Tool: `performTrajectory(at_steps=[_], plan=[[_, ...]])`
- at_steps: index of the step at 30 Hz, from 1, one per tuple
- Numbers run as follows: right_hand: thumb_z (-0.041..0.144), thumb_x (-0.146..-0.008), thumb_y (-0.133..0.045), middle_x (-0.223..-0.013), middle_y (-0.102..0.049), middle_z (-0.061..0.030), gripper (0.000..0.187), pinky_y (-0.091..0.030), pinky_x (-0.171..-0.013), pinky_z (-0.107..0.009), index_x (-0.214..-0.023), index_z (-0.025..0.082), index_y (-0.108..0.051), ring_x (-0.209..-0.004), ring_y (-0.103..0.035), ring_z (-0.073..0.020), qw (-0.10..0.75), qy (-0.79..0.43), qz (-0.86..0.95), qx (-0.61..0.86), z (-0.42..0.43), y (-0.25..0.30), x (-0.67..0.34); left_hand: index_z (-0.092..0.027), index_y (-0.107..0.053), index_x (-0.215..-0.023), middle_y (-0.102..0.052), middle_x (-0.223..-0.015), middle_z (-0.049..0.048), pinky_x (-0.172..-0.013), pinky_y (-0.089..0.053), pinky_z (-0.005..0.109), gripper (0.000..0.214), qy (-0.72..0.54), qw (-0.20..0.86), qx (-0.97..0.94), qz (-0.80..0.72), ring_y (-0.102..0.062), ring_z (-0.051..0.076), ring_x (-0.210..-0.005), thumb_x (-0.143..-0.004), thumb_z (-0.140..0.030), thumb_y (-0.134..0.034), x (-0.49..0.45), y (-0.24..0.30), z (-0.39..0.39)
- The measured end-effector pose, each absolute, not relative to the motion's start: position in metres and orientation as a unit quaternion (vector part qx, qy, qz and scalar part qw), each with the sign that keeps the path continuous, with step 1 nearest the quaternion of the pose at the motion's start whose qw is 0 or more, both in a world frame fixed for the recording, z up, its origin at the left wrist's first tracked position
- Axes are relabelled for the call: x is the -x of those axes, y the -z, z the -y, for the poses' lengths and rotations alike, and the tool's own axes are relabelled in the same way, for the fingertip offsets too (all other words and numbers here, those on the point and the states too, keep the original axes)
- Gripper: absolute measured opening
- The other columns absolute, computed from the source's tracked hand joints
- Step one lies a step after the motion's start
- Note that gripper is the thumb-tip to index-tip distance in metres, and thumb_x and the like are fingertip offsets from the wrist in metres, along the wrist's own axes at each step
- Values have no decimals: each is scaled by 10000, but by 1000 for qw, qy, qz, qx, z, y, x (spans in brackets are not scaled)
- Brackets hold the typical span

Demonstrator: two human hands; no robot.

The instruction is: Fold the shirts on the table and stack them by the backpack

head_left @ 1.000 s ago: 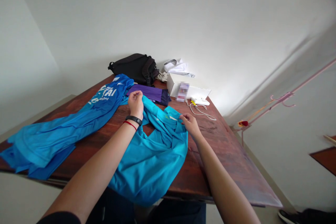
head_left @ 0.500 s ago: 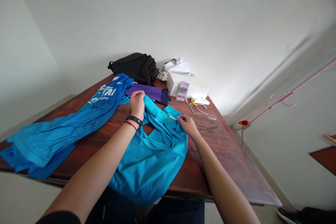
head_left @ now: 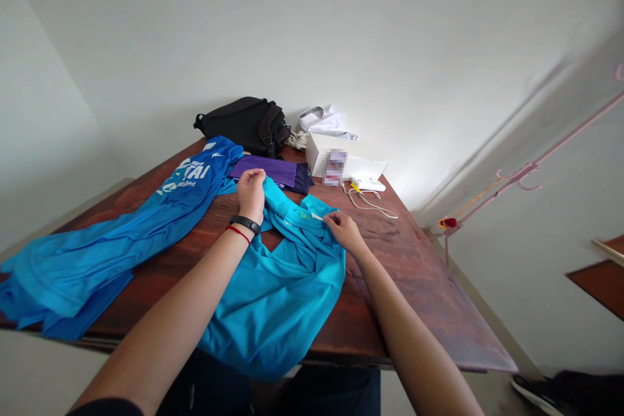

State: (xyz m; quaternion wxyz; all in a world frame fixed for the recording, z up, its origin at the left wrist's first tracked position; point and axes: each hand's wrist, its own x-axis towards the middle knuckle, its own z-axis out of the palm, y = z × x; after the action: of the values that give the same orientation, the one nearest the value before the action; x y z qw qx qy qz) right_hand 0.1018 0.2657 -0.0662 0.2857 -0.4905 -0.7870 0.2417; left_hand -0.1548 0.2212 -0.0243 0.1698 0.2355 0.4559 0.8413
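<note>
A turquoise garment (head_left: 273,299) is stretched between my two hands, its lower part bunched and hanging over the table's near edge. My left hand (head_left: 251,194), with a black band on the wrist, pinches one end of its waistband-like edge. On the other side my right hand (head_left: 342,229) grips the same edge beside a small white label (head_left: 316,216). To the left lies a blue shirt (head_left: 170,198) with white lettering, spread lengthwise across the table. Just beyond my left hand is a folded purple cloth (head_left: 270,170) with a dark end.
The wooden table (head_left: 404,286) carries a black bag (head_left: 244,123), a white box (head_left: 358,156), a white cloth bag (head_left: 324,120) and a white cable (head_left: 375,208) at the back. A pink rack pole (head_left: 575,130) with hooks stands to the right.
My view has shifted slightly, so things on the table appear a little further left. Both hands keep their hold on the turquoise garment, which looks almost the same.
</note>
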Motion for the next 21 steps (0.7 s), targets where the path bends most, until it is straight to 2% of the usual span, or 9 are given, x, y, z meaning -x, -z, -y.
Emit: performTrajectory(at_steps=[21], plan=[[411,-907,-563,-713,-686,-19,240,-371,-599,-261,-868,229,-715,-692,-637,-199,260,-226,797,496,-258,62,-99,-201,-633,-753,-655,-778,7,-770,-486,290,109,-829,165,-260,-467,-613,179,-805,-706,-246,-721,151,24,-220]])
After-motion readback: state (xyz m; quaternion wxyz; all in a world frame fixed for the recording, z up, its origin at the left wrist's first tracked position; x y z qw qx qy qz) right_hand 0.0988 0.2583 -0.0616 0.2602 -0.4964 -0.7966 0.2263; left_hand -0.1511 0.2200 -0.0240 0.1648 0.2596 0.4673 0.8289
